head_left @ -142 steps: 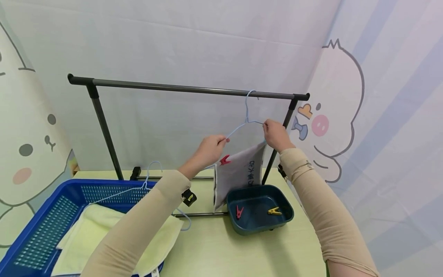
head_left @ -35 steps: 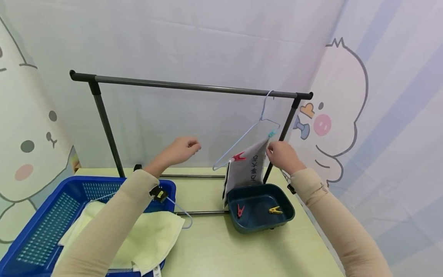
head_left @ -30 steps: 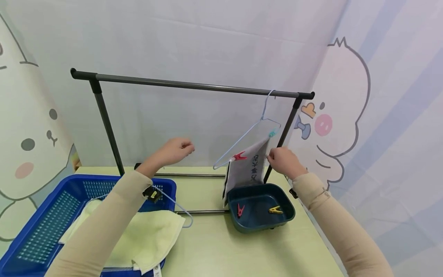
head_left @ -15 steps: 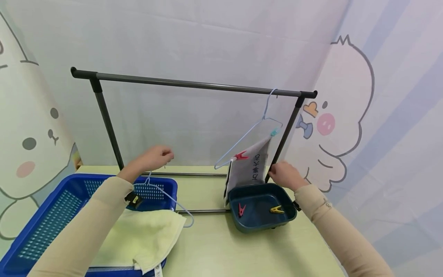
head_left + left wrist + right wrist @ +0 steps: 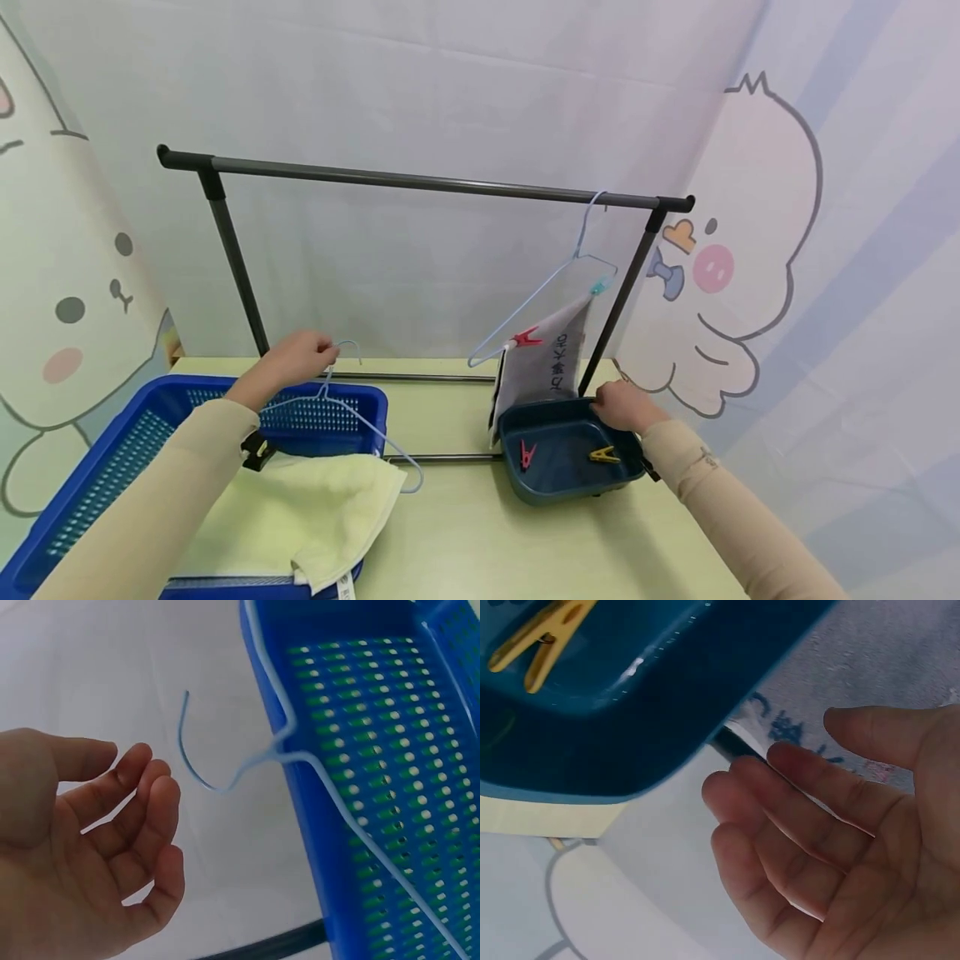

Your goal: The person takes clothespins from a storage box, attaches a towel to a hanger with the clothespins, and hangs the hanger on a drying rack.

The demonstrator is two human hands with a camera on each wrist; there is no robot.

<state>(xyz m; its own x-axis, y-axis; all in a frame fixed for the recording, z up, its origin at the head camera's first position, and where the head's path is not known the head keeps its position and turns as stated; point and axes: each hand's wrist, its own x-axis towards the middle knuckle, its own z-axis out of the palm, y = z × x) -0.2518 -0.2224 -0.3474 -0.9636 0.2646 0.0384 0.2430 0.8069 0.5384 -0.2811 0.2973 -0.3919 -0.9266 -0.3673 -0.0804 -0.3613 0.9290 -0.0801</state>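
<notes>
My left hand (image 5: 296,358) hovers with loosely bent fingers beside the hook of a light blue wire hanger (image 5: 324,395). In the left wrist view a gap shows between the fingertips and the hook. This hanger lies over the blue basket (image 5: 300,817) with a pale yellow towel (image 5: 307,512). My right hand (image 5: 624,406) is by the back right rim of a dark teal basin (image 5: 562,454), fingers loosely curved, nothing held. Behind the basin, a grey printed cloth (image 5: 542,367) hangs from another blue hanger (image 5: 517,312), fastened by a red clothespin (image 5: 528,337) and a teal clothespin (image 5: 597,287).
A dark metal rack (image 5: 412,180) spans the table (image 5: 442,533), its posts (image 5: 238,262) rising at both sides. In the basin lie a red clothespin (image 5: 527,455) and a yellow clothespin (image 5: 603,455). A printed curtain (image 5: 420,92) stands behind.
Both hands have let go of the hanger on the rack, which now sits further right. My left hand has moved left and down to the basket's hanger; my right hand has dropped to the basin.
</notes>
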